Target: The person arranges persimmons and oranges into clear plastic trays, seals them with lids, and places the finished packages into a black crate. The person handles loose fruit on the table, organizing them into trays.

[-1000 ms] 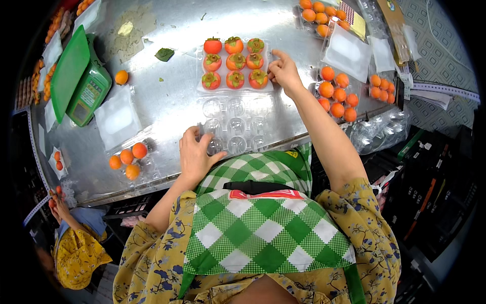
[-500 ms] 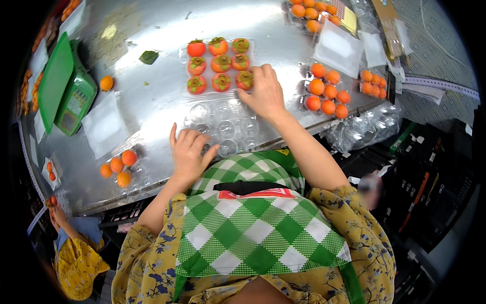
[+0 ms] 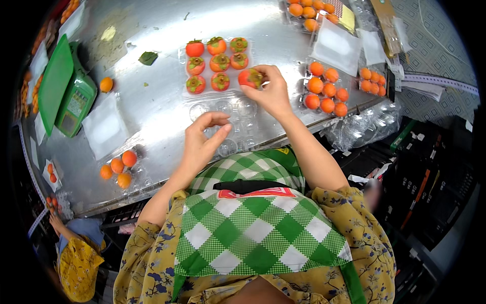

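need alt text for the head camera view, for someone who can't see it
Seen from above, a person's right hand holds a red-orange persimmon over a clear plastic tray of eight persimmons on a steel table. The left hand hovers over the tray's empty lid; a green scale sits at left.

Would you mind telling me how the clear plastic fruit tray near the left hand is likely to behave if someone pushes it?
The clear plastic tray looks thin and see-through, so it is probably light and likely to flex rather than stay stiff. Lying on the smooth metal table, it may slide easily. The persimmons fill only its far rows, so the empty near end by the left hand might lift or buckle first.
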Available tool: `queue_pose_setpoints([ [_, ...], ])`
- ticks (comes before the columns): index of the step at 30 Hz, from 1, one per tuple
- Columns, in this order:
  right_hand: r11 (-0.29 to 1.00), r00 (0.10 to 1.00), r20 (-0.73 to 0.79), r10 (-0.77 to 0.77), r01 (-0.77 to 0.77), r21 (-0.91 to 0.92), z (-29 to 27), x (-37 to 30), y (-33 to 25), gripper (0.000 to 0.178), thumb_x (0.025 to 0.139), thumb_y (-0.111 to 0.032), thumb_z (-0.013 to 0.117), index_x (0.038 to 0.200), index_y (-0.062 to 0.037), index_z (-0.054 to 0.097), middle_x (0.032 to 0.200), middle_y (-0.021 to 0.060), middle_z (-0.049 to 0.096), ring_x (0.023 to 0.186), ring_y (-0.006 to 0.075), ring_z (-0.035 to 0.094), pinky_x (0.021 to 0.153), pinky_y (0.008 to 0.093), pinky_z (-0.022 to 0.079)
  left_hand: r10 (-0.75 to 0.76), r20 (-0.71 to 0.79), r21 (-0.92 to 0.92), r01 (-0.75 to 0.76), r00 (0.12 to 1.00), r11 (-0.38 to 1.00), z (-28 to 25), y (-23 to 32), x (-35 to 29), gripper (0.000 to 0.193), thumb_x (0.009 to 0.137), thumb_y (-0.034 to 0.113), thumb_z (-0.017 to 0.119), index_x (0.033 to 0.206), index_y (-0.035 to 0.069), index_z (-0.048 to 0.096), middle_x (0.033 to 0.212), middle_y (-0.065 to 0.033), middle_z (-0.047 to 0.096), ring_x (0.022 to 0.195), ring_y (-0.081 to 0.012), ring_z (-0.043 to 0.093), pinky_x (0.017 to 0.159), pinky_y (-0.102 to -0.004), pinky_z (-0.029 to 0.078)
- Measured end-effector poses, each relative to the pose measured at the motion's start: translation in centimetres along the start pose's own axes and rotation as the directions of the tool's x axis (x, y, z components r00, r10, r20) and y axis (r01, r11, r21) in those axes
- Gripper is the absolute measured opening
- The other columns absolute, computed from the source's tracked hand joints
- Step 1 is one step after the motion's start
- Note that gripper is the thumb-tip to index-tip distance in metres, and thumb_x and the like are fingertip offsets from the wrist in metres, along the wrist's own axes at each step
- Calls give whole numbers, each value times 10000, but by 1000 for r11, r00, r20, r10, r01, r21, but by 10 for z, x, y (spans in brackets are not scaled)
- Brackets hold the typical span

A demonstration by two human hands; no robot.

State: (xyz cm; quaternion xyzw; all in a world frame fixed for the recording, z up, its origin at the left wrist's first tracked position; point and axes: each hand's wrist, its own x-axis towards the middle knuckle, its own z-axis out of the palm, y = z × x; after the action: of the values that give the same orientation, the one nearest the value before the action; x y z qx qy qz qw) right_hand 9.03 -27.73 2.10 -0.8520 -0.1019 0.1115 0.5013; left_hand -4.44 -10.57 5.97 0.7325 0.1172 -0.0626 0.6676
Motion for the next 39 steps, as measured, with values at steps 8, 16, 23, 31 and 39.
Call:
queue_pose_setpoints([
  [8, 485, 908, 388, 159, -415, 770, -12, -40, -28, 500, 798, -158, 731, 1209, 36, 523, 1089, 108, 605, 972, 166, 594, 851, 322, 494, -293, 275, -735, 396, 916, 551, 15, 18, 6, 417, 901, 184, 617, 1263, 36, 471, 1137, -122, 600, 1000, -201, 606, 886, -343, 471],
  [16, 344, 788, 586, 190, -612, 712, -11, -58, -41, 489, 868, -371, 654, 1181, -8, 555, 1040, 67, 627, 893, 131, 606, 774, 315, 500, 256, -132, -25, -262, 958, 965, 18, 16, 5, 689, 743, 219, 779, 1328, 57, 455, 1322, -107, 508, 1227, -219, 472, 1013, -372, 382],
  [23, 450, 781, 592, 199, -609, 653, -25, -70, -72, 444, 940, -327, 542, 1202, 32, 543, 1034, 80, 626, 799, 140, 617, 702, 288, 506, 176, -2, -502, -153, 984, 851, 14, 15, 6, 638, 781, 132, 740, 1323, -7, 434, 1340, -151, 500, 1215, -240, 505, 1025, -382, 405],
  [31, 578, 794, 589, 151, -554, 599, -36, -74, -74, 462, 929, -266, 562, 1250, 61, 507, 1021, 107, 625, 831, 161, 630, 723, 289, 515, 90, 76, -706, -10, 993, 708, 10, 17, 6, 627, 794, 156, 729, 1328, 2, 440, 1364, -171, 480, 1221, -249, 511, 1004, -378, 441],
  [39, 551, 782, 589, 206, -590, 591, -34, -76, -76, 445, 918, -256, 585, 1228, 56, 516, 975, 101, 632, 803, 156, 632, 706, 274, 519, 133, 99, -605, -47, 986, 795, 10, 19, 5, 605, 815, 149, 702, 1344, 19, 438, 1355, -167, 489, 1214, -235, 515, 1005, -368, 438],
])
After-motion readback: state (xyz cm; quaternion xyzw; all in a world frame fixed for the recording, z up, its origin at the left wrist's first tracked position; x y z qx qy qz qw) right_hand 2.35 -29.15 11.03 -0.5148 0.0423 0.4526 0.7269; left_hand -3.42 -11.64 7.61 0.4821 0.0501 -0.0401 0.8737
